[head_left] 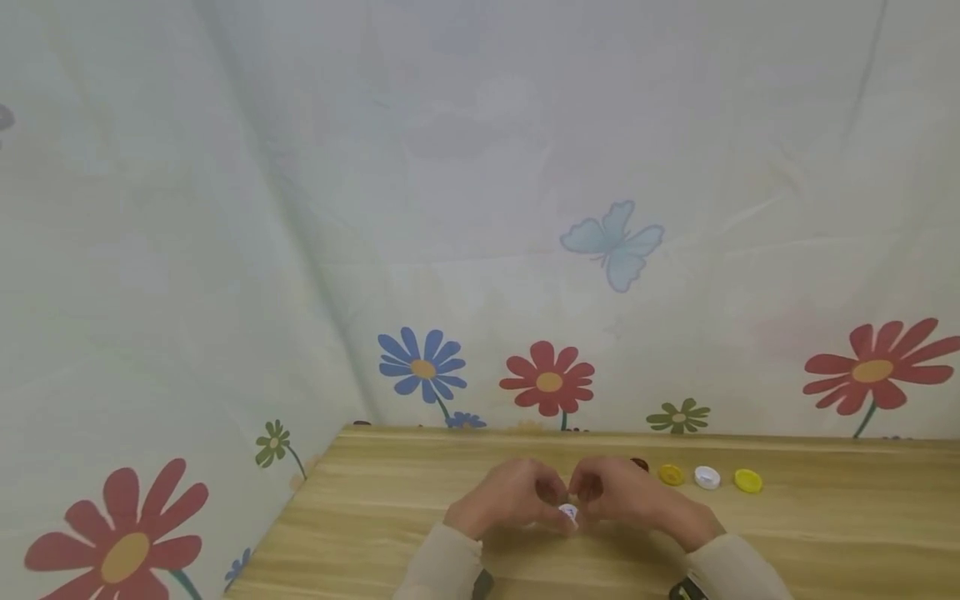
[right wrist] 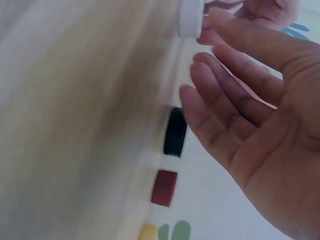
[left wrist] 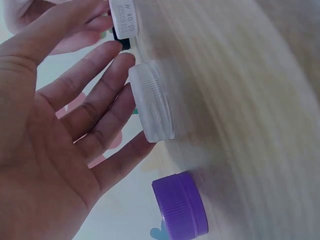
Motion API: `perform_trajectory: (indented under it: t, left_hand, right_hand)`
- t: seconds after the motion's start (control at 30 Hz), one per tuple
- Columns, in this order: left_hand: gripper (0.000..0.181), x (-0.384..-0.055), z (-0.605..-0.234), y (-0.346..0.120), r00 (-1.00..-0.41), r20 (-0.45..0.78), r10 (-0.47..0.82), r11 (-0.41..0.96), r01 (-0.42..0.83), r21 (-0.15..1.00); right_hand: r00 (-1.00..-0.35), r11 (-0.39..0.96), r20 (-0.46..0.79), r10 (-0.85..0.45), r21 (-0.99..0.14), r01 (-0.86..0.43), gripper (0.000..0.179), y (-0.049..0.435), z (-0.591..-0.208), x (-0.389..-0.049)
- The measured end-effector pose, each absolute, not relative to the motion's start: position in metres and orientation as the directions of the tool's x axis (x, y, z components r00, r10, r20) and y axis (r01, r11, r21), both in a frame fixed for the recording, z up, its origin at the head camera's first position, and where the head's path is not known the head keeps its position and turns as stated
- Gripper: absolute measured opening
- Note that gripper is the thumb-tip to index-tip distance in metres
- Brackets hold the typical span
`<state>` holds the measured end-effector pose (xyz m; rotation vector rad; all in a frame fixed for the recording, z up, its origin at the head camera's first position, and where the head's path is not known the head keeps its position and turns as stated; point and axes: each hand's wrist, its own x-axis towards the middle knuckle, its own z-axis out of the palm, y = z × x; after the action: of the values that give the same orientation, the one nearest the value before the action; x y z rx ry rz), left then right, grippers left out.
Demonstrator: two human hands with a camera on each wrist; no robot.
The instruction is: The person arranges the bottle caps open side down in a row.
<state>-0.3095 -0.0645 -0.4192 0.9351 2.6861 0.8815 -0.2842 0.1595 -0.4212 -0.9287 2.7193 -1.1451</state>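
My left hand (head_left: 517, 496) and right hand (head_left: 637, 496) meet low in the head view, with a small white bottle cap (head_left: 567, 512) between their fingertips. In the left wrist view, dark printed characters run along this white cap (left wrist: 123, 19), close to the table. Both thumbs and fingertips pinch at it from either side; the other fingers curve loosely. Below my left fingertips stands a translucent ribbed cap (left wrist: 152, 102), then a purple cap (left wrist: 181, 206). Beside my right fingers in the right wrist view is a black cap (right wrist: 175, 132), hidden by that hand from the head camera.
A dark red cap (head_left: 639, 463), an orange-yellow cap (head_left: 671, 475), another white cap (head_left: 707, 477) and a yellow cap (head_left: 748, 481) form a row on the wood-patterned table (head_left: 847, 525) to the right. A flower-printed cloth (head_left: 480, 300) hangs behind the table and at its left.
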Motion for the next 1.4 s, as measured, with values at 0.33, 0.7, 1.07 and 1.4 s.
perform_trajectory:
  t: [0.33, 0.7, 1.07, 1.4]
  left_hand:
    - [0.032, -0.324, -0.417, -0.047, -0.793, 0.169, 0.585, 0.615, 0.570, 0.545]
    - [0.037, -0.328, -0.418, -0.016, -0.799, 0.272, 0.537, 0.633, 0.594, 0.496]
    - [0.040, -0.333, -0.417, 0.009, -0.807, 0.288, 0.516, 0.649, 0.588, 0.484]
    - [0.035, -0.325, -0.435, -0.005, -0.802, 0.271, 0.532, 0.644, 0.591, 0.486]
  right_hand:
    - [-0.804, 0.567, 0.340, -0.487, -0.577, -0.588, 0.019, 0.186, -0.409, -0.292]
    - [-0.884, 0.675, 0.312, -0.349, -0.571, -0.467, 0.025, 0.204, -0.400, -0.294]
    - [-0.868, 0.691, 0.323, -0.376, -0.526, -0.496, 0.032, 0.216, -0.405, -0.304]
    - [-0.853, 0.674, 0.290, -0.433, -0.525, -0.520, 0.037, 0.209, -0.434, -0.311]
